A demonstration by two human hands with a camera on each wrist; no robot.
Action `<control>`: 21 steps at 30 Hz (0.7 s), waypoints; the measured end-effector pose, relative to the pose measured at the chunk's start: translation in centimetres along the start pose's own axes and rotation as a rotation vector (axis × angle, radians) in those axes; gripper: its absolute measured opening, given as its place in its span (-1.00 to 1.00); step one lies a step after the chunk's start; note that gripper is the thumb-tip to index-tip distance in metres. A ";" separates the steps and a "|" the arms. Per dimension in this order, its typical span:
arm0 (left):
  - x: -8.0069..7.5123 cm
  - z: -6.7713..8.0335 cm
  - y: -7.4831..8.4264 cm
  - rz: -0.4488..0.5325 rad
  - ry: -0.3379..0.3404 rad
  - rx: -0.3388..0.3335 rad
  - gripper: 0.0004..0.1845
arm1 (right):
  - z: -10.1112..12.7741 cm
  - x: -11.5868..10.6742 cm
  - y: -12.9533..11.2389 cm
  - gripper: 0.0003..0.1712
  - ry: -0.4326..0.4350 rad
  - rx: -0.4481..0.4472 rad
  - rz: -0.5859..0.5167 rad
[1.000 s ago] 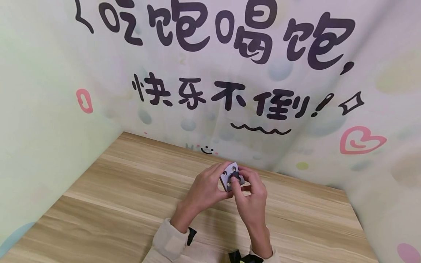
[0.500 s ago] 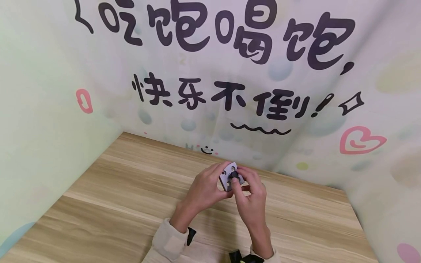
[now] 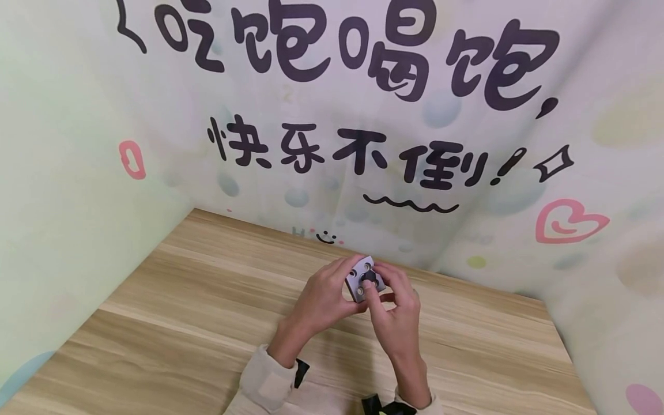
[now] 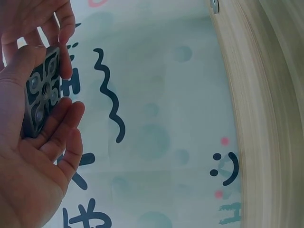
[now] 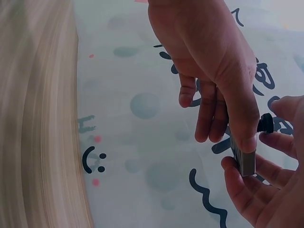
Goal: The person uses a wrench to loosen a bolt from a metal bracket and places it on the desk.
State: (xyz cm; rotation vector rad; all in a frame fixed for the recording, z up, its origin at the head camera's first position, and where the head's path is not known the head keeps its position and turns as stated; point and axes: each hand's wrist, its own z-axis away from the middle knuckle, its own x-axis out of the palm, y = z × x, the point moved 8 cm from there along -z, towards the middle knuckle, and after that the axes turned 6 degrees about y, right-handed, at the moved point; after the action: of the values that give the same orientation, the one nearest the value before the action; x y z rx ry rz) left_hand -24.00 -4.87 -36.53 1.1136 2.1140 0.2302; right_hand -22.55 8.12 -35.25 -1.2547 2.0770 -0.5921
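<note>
A square grey metal plate [image 3: 357, 282] with round holes near its corners is held up off the table. My left hand [image 3: 323, 291] grips it by its edges, the thumb along one side. A black knob-headed screw [image 3: 369, 275] stands at the plate's middle, and my right hand [image 3: 396, 314] pinches its head between thumb and finger. From the right wrist, part of the thread shows between the screw head [image 5: 268, 122] and the plate [image 5: 247, 162]. The plate's recessed back [image 4: 45, 90], with a threaded hole at its centre, faces the left wrist camera.
Below the hands lies a wood-grain table [image 3: 197, 323]. Behind it rises a pale fabric wall [image 3: 311, 190] printed with black characters, and side walls enclose the left and right. Both forearms wear light sleeves [image 3: 270, 377], with black straps near the wrists.
The right thumb and finger have shifted slightly on the black screw, whose head looks a little turned. The plate and left hand stay almost in place.
</note>
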 end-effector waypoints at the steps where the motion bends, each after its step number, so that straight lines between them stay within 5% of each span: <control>1: 0.0 0.0 0.0 0.001 -0.003 -0.002 -0.18 | 0.0 0.0 0.1 -0.69 0.003 0.007 0.000; 21: 0.1 0.0 0.3 -0.010 -0.004 0.017 -0.18 | 0.1 -0.3 0.1 -0.86 0.051 0.019 0.010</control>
State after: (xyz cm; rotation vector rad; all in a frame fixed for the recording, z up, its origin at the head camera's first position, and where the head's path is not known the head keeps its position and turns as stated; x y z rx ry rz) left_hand -23.85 -4.55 -36.42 1.1126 2.1208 0.2050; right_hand -22.48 8.40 -35.32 -1.2295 2.1133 -0.6438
